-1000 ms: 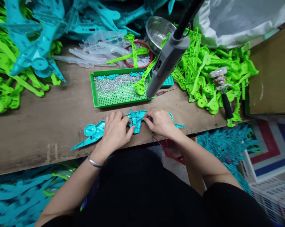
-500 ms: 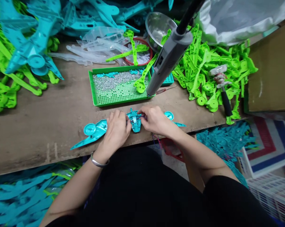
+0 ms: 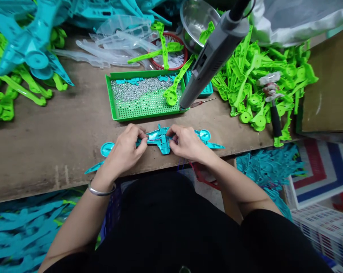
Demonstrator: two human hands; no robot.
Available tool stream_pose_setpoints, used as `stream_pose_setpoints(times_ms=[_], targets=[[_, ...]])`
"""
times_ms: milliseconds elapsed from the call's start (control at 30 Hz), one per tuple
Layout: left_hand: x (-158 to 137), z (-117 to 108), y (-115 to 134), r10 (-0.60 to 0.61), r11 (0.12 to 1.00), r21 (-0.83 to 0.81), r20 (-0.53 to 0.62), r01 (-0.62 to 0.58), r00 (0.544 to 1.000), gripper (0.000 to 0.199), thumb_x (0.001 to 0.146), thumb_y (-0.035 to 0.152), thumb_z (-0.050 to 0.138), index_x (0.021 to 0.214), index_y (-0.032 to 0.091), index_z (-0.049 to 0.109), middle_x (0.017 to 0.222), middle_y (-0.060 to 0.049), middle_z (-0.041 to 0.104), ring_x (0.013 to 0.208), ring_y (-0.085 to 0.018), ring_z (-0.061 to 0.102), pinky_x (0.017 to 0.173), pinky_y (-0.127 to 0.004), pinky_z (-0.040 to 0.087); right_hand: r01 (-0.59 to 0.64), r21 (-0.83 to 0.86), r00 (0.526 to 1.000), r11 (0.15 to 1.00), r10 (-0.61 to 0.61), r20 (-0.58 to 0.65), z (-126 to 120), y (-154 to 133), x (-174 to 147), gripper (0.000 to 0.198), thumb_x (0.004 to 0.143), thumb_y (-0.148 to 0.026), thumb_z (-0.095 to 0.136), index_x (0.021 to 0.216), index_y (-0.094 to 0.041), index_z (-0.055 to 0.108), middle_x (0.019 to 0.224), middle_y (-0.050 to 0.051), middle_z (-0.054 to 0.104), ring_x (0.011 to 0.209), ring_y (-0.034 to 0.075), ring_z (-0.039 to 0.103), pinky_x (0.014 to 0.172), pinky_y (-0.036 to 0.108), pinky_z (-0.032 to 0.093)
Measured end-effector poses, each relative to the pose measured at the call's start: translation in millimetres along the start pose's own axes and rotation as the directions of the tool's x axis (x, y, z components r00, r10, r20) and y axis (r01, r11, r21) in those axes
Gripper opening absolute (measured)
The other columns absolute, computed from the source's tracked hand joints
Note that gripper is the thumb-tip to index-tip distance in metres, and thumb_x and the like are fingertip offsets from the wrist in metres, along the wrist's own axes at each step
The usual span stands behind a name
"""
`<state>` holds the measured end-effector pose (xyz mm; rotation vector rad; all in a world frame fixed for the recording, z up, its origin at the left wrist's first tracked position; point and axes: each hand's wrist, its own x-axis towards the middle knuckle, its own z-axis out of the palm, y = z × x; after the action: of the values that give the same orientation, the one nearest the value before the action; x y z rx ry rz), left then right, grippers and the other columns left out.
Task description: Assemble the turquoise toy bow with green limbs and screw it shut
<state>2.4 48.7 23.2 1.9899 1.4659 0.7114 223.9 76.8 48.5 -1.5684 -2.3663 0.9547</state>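
Note:
A long teal plastic bow-shaped shell [image 3: 164,147] lies open side up near the table's front edge, with a round disc near each pointed end. Along its left arm runs a thin dark reddish string [image 3: 153,140]. My left hand [image 3: 127,146] pinches thumb and forefinger together at the string's left part, over the shell's left arm. At the shell's middle, my right hand [image 3: 185,142] has its fingers bent in a pinch; whatever lies between them is hidden. Part of each shell arm is covered by my hands.
A green perforated tray [image 3: 148,113] of small screws stands behind the shell. A grey power screwdriver [image 3: 207,57] hangs over its right end. Lime-green parts [image 3: 254,87] and a black-handled hammer-like tool [image 3: 274,117] lie right. A metal bowl [image 3: 192,24] and clear plastic pieces [image 3: 114,49] sit behind.
My left hand has moved left along the shell, away from its middle, uncovering the string and part of the left arm. My right hand stays at the middle. The view has shifted slightly.

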Motion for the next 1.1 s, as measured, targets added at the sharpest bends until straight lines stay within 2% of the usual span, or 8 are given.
stream_pose_setpoints(times_ms=[200, 367, 467, 533, 667, 900, 1000, 1100], targets=[[-2.8, 0.9, -5.6, -0.019, 0.993, -0.116, -0.055, 0.013, 0.998, 0.008, 0.089, 0.022, 0.052, 0.081, 0.022, 0.051, 0.102, -0.007, 0.068, 0.104, -0.021, 0.067, 0.091, -0.04, 0.053, -0.054, 0.076, 0.998, 0.996, 0.056, -0.021, 7.0, -2.0, -1.7, 0.022, 0.078, -0.009, 0.052, 0.093, -0.016, 0.067, 0.079, 0.003, 0.072, 0.07, 0.015, 0.063, 0.069, 0.027, 0.043], [-5.6, 5.2, -9.3, -0.042, 0.985, -0.171, -0.125, 0.02, 0.991, 0.009, 0.087, 0.022, 0.054, 0.079, 0.022, 0.051, 0.107, -0.007, 0.067, 0.106, -0.022, 0.068, 0.094, -0.043, 0.055, -0.045, 0.116, 0.998, 0.992, 0.05, -0.039, -4.1, 0.8, -5.6, 0.019, 0.084, -0.017, 0.052, 0.095, -0.018, 0.067, 0.083, 0.002, 0.073, 0.072, 0.014, 0.063, 0.073, 0.027, 0.045], [-8.3, 7.2, -9.8, -0.033, 0.982, -0.19, -0.161, 0.002, 0.986, 0.008, 0.087, 0.022, 0.055, 0.08, 0.021, 0.051, 0.112, -0.007, 0.066, 0.105, -0.022, 0.07, 0.095, -0.042, 0.056, -0.006, 0.039, 0.984, 0.999, 0.013, -0.179, -13.3, 4.7, -4.0, 0.022, 0.083, -0.021, 0.053, 0.101, -0.018, 0.065, 0.1, 0.007, 0.071, 0.089, 0.019, 0.062, 0.085, 0.033, 0.046], [-10.9, 8.6, -9.4, -0.008, 0.983, -0.182, -0.187, -0.026, 0.982, 0.008, 0.087, 0.022, 0.056, 0.081, 0.021, 0.052, 0.118, -0.008, 0.064, 0.105, -0.021, 0.07, 0.095, -0.042, 0.057, 0.016, -0.047, 0.979, 0.999, -0.025, -0.202, -15.0, 6.3, -1.1, 0.033, 0.08, -0.023, 0.055, 0.111, -0.016, 0.062, 0.114, 0.012, 0.067, 0.106, 0.025, 0.058, 0.094, 0.039, 0.043], [-16.3, 12.3, -8.4, 0.04, 0.985, -0.151, -0.251, -0.08, 0.967, 0.007, 0.087, 0.021, 0.059, 0.083, 0.02, 0.054, 0.122, -0.009, 0.063, 0.108, -0.022, 0.07, 0.096, -0.041, 0.058, 0.013, -0.128, 1.0, 0.992, -0.014, -0.011, -9.3, 6.2, 6.0, 0.051, 0.076, -0.026, 0.056, 0.124, -0.013, 0.054, 0.126, 0.017, 0.061, 0.118, 0.033, 0.052, 0.1, 0.048, 0.038], [-20.8, 16.6, -9.9, 0.103, 0.978, -0.144, -0.304, -0.153, 0.947, 0.006, 0.087, 0.017, 0.061, 0.086, 0.019, 0.055, 0.124, -0.011, 0.062, 0.11, -0.021, 0.07, 0.095, -0.038, 0.059, -0.01, -0.135, 0.986, 0.991, 0.032, 0.161, -6.4, 4.6, 17.5, 0.049, 0.075, -0.023, 0.056, 0.124, -0.018, 0.055, 0.129, 0.013, 0.063, 0.123, 0.035, 0.053, 0.099, 0.053, 0.037], [-21.5, 16.4, -9.3, 0.11, 0.975, -0.151, -0.31, -0.163, 0.944, 0.007, 0.087, 0.015, 0.061, 0.086, 0.018, 0.056, 0.124, -0.011, 0.062, 0.109, -0.021, 0.07, 0.094, -0.039, 0.059, -0.051, -0.12, 0.976, 0.992, 0.075, 0.203, -8.1, 3.5, 22.3, 0.048, 0.074, -0.021, 0.058, 0.122, -0.017, 0.055, 0.127, 0.013, 0.065, 0.119, 0.033, 0.057, 0.098, 0.05, 0.038], [-21.3, 15.8, -8.1, 0.106, 0.975, -0.154, -0.301, -0.158, 0.948, 0.006, 0.087, 0.015, 0.061, 0.087, 0.018, 0.056, 0.124, -0.011, 0.063, 0.109, -0.022, 0.07, 0.094, -0.04, 0.06, -0.108, -0.106, 0.968, 0.989, 0.129, 0.216, -10.5, 2.0, 26.1, 0.047, 0.072, -0.017, 0.059, 0.119, -0.018, 0.056, 0.121, 0.01, 0.069, 0.106, 0.029, 0.062, 0.093, 0.044, 0.041]])
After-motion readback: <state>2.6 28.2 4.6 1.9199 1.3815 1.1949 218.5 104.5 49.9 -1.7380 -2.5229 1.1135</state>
